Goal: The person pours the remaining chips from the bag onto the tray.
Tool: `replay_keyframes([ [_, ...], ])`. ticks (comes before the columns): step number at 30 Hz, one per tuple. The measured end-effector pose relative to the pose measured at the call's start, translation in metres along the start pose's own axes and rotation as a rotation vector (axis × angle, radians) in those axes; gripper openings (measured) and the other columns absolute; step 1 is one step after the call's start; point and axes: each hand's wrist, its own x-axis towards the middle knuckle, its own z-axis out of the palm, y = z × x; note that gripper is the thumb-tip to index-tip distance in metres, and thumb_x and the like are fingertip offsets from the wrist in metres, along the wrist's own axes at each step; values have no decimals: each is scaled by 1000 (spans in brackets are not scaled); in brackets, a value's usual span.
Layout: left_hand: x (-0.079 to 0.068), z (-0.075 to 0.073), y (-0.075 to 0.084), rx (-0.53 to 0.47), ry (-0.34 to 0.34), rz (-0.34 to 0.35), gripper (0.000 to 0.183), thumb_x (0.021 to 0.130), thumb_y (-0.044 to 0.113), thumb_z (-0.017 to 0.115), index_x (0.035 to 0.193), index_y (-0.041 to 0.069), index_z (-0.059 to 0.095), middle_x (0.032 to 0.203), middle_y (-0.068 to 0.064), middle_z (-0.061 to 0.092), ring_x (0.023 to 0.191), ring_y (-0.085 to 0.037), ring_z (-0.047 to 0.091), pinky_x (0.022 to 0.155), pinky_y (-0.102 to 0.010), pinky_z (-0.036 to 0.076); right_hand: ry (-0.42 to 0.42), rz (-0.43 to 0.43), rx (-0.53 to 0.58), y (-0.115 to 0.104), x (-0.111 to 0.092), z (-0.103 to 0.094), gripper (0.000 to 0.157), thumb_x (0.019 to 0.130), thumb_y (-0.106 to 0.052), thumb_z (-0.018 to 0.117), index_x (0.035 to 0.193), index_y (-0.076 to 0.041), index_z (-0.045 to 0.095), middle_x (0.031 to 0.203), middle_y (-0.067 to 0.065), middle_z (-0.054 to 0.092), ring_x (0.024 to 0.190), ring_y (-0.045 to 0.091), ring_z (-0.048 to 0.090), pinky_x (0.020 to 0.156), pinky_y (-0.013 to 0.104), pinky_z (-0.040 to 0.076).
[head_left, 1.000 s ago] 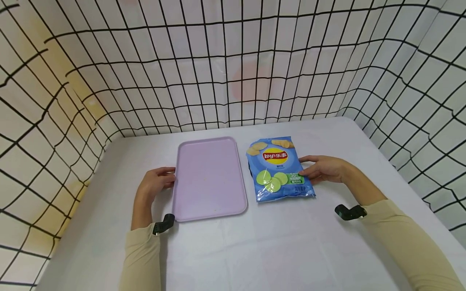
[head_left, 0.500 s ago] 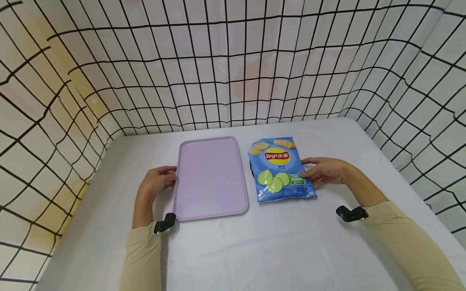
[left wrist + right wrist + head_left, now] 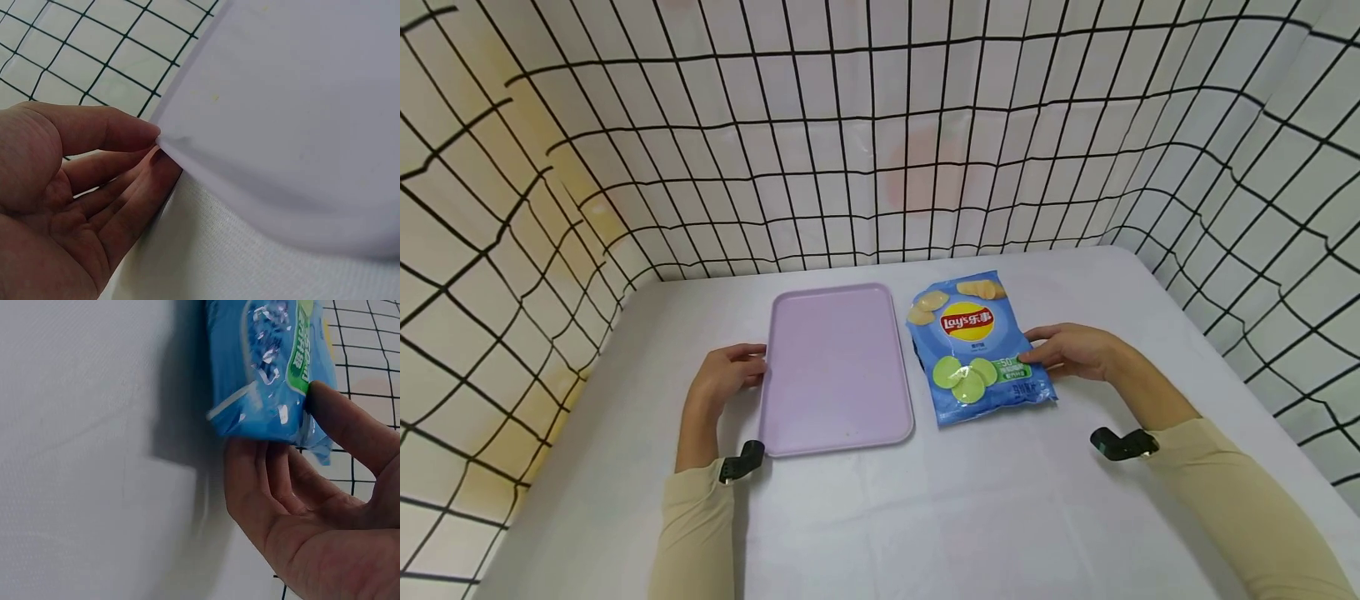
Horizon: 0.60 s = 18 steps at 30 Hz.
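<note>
My left hand (image 3: 724, 375) pinches the left rim of a flat lilac tray (image 3: 837, 367). In the left wrist view the thumb lies at the rim of the tray (image 3: 300, 125), with the other fingers beneath it. To the tray's right is a blue Lay's potato chip bag (image 3: 966, 333) with lime slices printed on it. My right hand (image 3: 1075, 350) grips this bag by its right edge. The right wrist view shows the thumb on the front of the chip bag (image 3: 269, 369) and the fingers under it, partly hidden. A shadow falls on the cloth beside the bag.
A white cloth (image 3: 910, 517) covers the table. Black wire mesh (image 3: 880, 167) stands behind it and along both sides. Dark wrist-worn cameras sit on the left cuff (image 3: 741, 462) and right cuff (image 3: 1123, 443).
The chip bag has turned slightly counterclockwise in my right hand; its top has swung left and its lower edge now slants. The left hand and tray stay in place.
</note>
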Motion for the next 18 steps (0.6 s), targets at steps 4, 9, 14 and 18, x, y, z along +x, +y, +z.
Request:
replay_keyframes([
  [4, -1, 0, 0, 1, -2, 0, 44, 97, 17, 63, 139, 6, 61, 124, -16, 67, 84, -9, 70, 78, -22, 49, -14, 12, 36, -2, -2, 1, 83, 98, -23, 66, 161, -1, 17, 135, 17, 58, 111, 23, 64, 106, 46, 49],
  [9, -2, 0, 1, -6, -2, 4, 44, 97, 16, 63, 139, 5, 60, 125, -18, 67, 83, -9, 70, 77, -21, 50, -57, 53, 38, -1, -3, 1, 83, 100, -29, 62, 163, -10, 10, 146, 22, 45, 123, 32, 56, 103, 47, 51],
  [14, -2, 1, 1, 1, 3, -1, 43, 97, 16, 63, 139, 5, 61, 125, -18, 67, 82, -8, 70, 77, -21, 50, -93, 65, 28, -1, -4, 1, 85, 102, -35, 59, 164, -18, 4, 148, 24, 40, 125, 36, 54, 100, 49, 53],
  [18, -2, 1, 1, 12, 8, -8, 44, 97, 17, 63, 139, 7, 61, 126, -17, 67, 83, -9, 70, 78, -21, 49, -107, 53, 27, -2, -7, 2, 84, 103, -36, 57, 164, -19, 2, 147, 24, 40, 121, 34, 57, 98, 47, 54],
])
